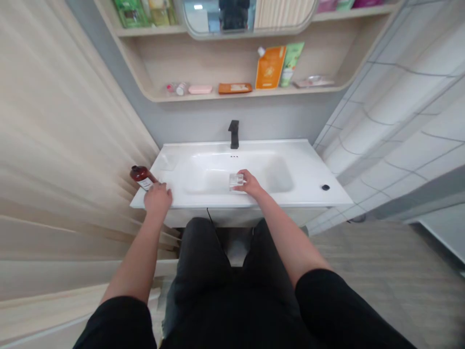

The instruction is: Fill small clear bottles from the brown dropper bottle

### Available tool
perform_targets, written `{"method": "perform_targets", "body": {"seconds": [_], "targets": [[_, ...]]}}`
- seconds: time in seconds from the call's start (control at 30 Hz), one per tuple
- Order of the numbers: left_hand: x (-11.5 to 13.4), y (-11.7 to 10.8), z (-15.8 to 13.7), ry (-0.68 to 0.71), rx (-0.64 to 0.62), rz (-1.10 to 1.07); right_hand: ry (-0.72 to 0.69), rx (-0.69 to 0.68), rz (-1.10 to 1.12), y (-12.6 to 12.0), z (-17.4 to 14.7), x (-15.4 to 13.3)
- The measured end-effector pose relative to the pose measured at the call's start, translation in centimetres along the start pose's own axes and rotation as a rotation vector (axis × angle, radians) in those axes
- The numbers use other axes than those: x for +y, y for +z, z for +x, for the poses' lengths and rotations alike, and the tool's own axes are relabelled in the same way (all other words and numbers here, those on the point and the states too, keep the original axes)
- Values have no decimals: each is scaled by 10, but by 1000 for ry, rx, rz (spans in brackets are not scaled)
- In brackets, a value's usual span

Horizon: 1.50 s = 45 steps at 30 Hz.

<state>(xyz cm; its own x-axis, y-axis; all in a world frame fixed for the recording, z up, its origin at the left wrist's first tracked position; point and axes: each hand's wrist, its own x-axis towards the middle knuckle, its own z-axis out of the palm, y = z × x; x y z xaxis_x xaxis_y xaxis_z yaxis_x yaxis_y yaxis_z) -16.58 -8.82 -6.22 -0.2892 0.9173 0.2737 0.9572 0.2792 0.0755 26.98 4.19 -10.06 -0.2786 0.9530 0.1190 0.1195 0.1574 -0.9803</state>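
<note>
My left hand grips a dark red bottle with a white label, held tilted at the left front corner of the white washbasin. My right hand holds a small clear glass over the front of the basin's bowl. A black tap stands at the back middle of the basin, apart from both hands.
A small black stopper lies on the basin's right side. A wooden shelf above holds an orange pouch, a green tube, a pink soap and small bottles. A slatted wall runs along the left, tiled wall on the right.
</note>
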Motion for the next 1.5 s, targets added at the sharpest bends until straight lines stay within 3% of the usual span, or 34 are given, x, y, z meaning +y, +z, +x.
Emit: {"method": "perform_targets", "body": {"seconds": [0.13, 0.37, 0.53, 0.67, 0.8, 1.0, 1.2, 1.33, 1.4, 1.5], "targets": [[-5, 7, 6, 34, 8, -126, -13, -8, 14, 0, 1, 2], [9, 3, 0, -104, 99, -417, -11, -15, 15, 3, 2, 5], [64, -14, -17, -54, 206, -653, -34, -31, -5, 4, 4, 9], [128, -39, -4, 241, 57, -857, -45, -49, 4, 3, 6, 11], [174, -67, 28, 483, -65, -723, -48, -20, -33, 5, 6, 11], [207, -89, 60, 638, -152, -416, -79, -38, -85, 8, 5, 5], [241, -81, 68, 767, -312, -146, -86, -46, -113, 11, 7, 7], [256, -71, 64, 737, -360, -3, -118, -22, -164, 13, 7, 8], [256, -68, 65, 744, -372, -22, -121, -17, -195, 13, 7, 6], [248, -68, 69, 901, -409, -175, -105, -11, -183, 14, 7, 4]]}}
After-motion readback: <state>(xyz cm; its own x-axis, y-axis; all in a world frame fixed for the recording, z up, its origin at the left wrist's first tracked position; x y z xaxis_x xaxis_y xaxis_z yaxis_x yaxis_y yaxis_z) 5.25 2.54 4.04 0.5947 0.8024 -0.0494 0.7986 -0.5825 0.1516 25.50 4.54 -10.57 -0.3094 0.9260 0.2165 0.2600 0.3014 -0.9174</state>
